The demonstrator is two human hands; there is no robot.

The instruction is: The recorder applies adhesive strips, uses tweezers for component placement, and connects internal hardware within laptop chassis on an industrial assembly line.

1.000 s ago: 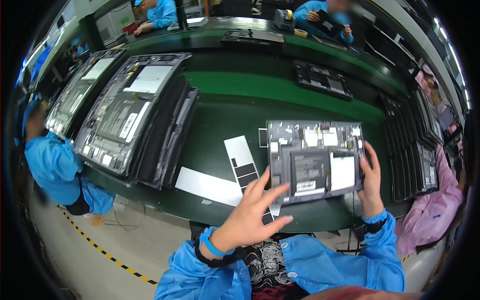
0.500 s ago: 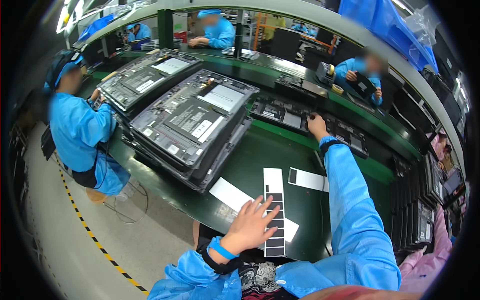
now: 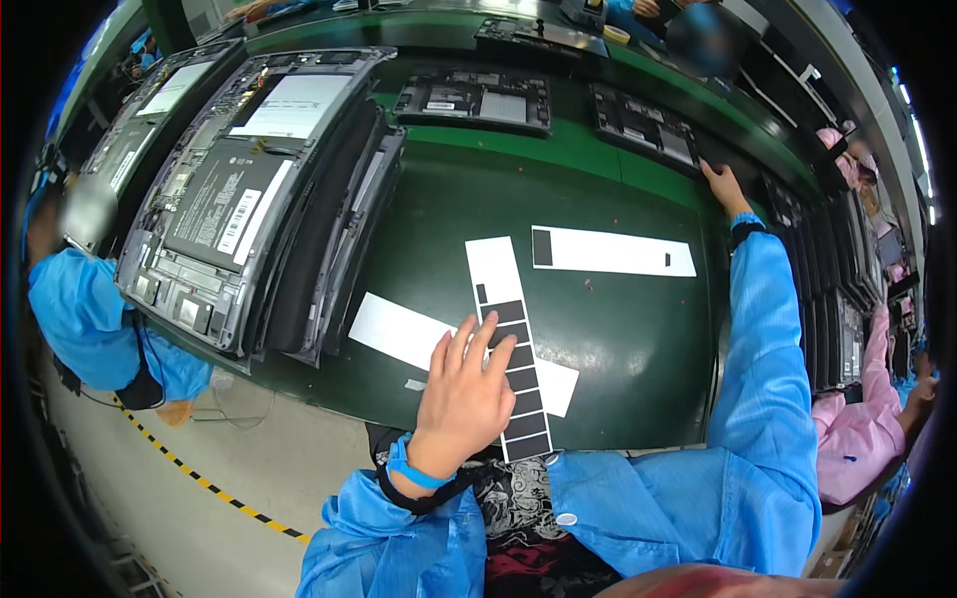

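Note:
My left hand [image 3: 467, 389] lies with fingers spread on a white strip [image 3: 489, 261] that carries a column of black rectangular stickers. Beneath that strip, a plain white strip [image 3: 394, 329] lies crosswise. Toward the far right, my right hand [image 3: 728, 189] has its fingers closed at the right end of an opened laptop base [image 3: 648, 130], with some fingers hidden behind it. Another opened laptop base [image 3: 474, 100] rests to its left on the green band of the table. A second white strip with a black end [image 3: 608, 251] lies between my hands.
Stacked opened laptop bases [image 3: 224, 189] rise on the left of the green table [image 3: 429, 214]. More dark laptop parts [image 3: 837, 309] are stacked at the right. Another unit [image 3: 543, 40] sits on the back ledge. A co-worker in blue [image 3: 80, 309] is at left, one in pink [image 3: 847, 448] at right.
The view has shifted toward the right and downward. My right hand has gone from the left end of the right-hand laptop base to its right end. My left hand stays on the sticker strip.

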